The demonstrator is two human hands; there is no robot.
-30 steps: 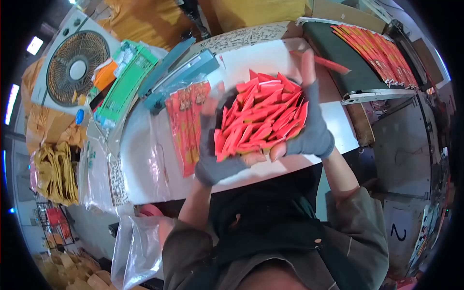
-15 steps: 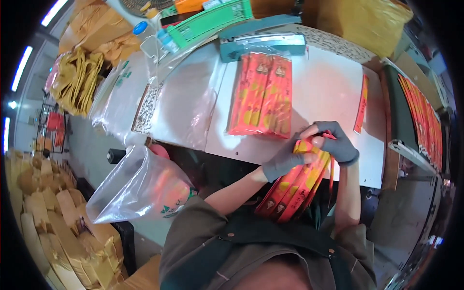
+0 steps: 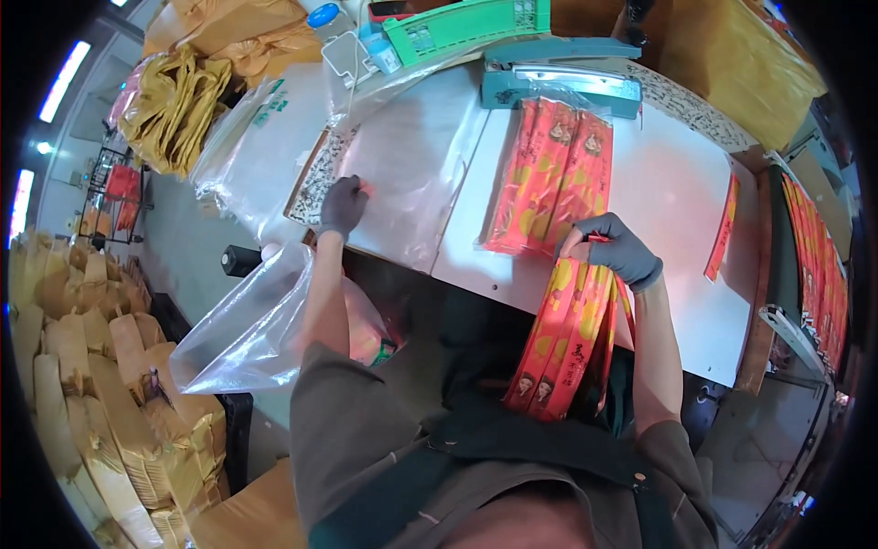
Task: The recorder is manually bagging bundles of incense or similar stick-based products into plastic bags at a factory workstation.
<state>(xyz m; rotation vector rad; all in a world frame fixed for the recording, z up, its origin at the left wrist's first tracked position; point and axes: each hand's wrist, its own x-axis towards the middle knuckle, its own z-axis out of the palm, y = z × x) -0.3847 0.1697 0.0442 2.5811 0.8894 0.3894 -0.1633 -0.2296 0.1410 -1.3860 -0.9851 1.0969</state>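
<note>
As left hand (image 3: 345, 203) left bundle (image 3: 567, 334) (now right-held), touches bags (image 3: 402, 174).

Two gloved hands (image 3: 343, 206), one handheld packet bundle (image 3: 567, 334), one bagged bundle (image 3: 549, 174), one green basket (image 3: 457, 23)

Gloved hands sort red-and-yellow packets at a white packing table (image 3: 677, 197)

The right hand (image 3: 615, 249) grips a bundle of long packets (image 3: 567, 343) hanging over the table's edge; the left hand (image 3: 344, 205) rests on a stack of clear plastic bags (image 3: 412, 174), beside a bagged packet bundle (image 3: 549, 174)
</note>
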